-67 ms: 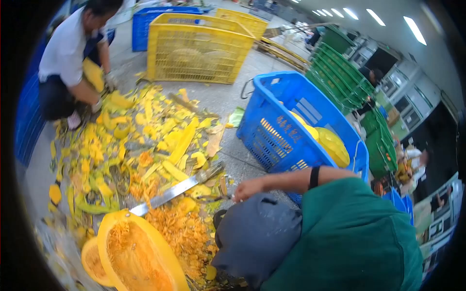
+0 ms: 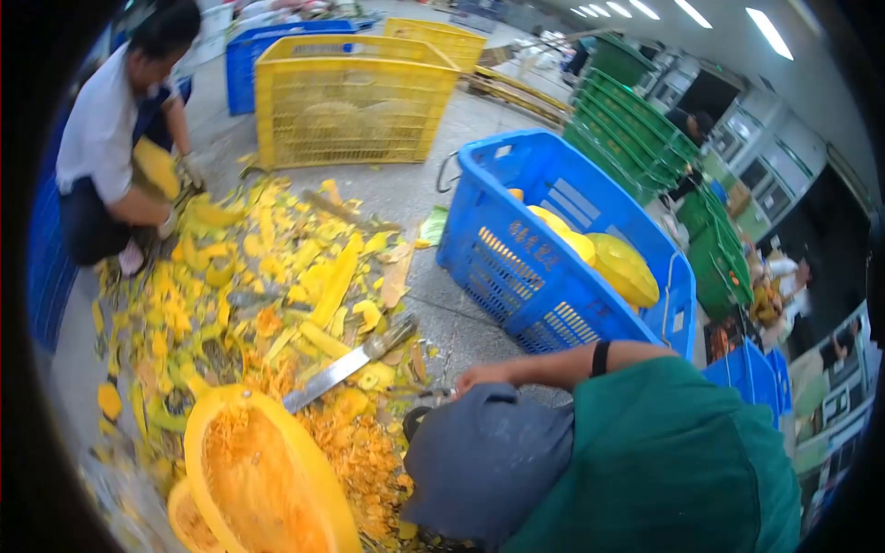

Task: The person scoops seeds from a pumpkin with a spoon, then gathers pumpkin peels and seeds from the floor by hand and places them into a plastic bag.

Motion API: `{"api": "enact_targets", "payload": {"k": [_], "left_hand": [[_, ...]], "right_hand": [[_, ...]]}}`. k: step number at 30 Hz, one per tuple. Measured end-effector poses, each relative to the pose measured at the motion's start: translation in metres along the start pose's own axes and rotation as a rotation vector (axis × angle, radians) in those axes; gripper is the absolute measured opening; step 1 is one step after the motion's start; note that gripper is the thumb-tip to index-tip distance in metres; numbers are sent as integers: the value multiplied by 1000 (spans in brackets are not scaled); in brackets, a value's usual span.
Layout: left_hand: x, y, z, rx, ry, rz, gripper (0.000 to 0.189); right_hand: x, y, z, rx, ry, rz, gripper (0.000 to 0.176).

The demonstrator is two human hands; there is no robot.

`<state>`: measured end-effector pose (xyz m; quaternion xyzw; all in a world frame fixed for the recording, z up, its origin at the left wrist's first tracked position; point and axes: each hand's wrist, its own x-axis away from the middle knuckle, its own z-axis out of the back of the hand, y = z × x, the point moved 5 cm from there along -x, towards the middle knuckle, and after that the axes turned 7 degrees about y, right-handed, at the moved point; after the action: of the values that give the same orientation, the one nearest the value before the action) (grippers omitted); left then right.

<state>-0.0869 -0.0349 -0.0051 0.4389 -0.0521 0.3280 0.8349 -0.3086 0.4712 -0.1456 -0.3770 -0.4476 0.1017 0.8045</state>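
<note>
Neither of my hands is in view. Nearest in front of me is a hollowed yellow pumpkin half [image 2: 267,470], cut side up, with stringy orange flesh inside. A second, smaller cut pumpkin piece [image 2: 192,518] shows behind its left edge. Just beyond lies a large knife [image 2: 348,365] on the peelings, its handle pointing away to the right and its blade tip hidden behind the pumpkin. Orange pulp [image 2: 355,461] is heaped beside the half.
A co-worker in a green shirt [image 2: 673,452] and dark cap bends close at right, one hand [image 2: 484,376] at a thin tool. Another person [image 2: 111,147] squats far left. Peelings [image 2: 203,295] cover the floor. A blue crate [image 2: 525,267] holds pumpkins; a yellow crate [image 2: 350,111] stands behind.
The view has swung slightly, so crates and people sit further left and lower. The pumpkin half now covers more of the knife blade's tip.
</note>
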Motion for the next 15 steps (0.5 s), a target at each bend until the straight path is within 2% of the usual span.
{"api": "enact_targets", "payload": {"k": [1, 2, 3, 4, 6, 8, 9, 11, 13, 15], "left_hand": [[-5, 61, 9, -79, 26, -40, 59], [-22, 91, -2, -127, 38, -147, 54], [-39, 124, -15, -172, 56, -260, 49], [-56, 160, -34, -173, 44, -292, 49], [-90, 241, -71, 228, 54, -384, 34], [-80, 343, -114, 48, 160, -1035, 19], [-68, 379, -141, 342, 113, -905, 21], [-28, 449, -190, 601, -697, -619, 42], [-1, 438, -221, 294, -1172, -430, 47], [7, 417, -192, 96, -825, -1452, 47]], "right_hand": [[-4, 43, -17, -273, -15, -188, 34], [14, 40, -18, -159, 79, -182, 37], [34, 40, -18, -245, 139, -324, 41], [40, 44, -19, -250, 186, -300, 44], [42, 49, -30, -391, 286, -312, 44], [42, 52, -38, -493, 308, -316, 45], [47, 40, -38, -407, 292, -311, 44], [41, 40, -36, -323, 286, -311, 44], [22, 50, -33, -215, 360, -8, 41], [20, 42, -21, -240, 338, -30, 41]]}}
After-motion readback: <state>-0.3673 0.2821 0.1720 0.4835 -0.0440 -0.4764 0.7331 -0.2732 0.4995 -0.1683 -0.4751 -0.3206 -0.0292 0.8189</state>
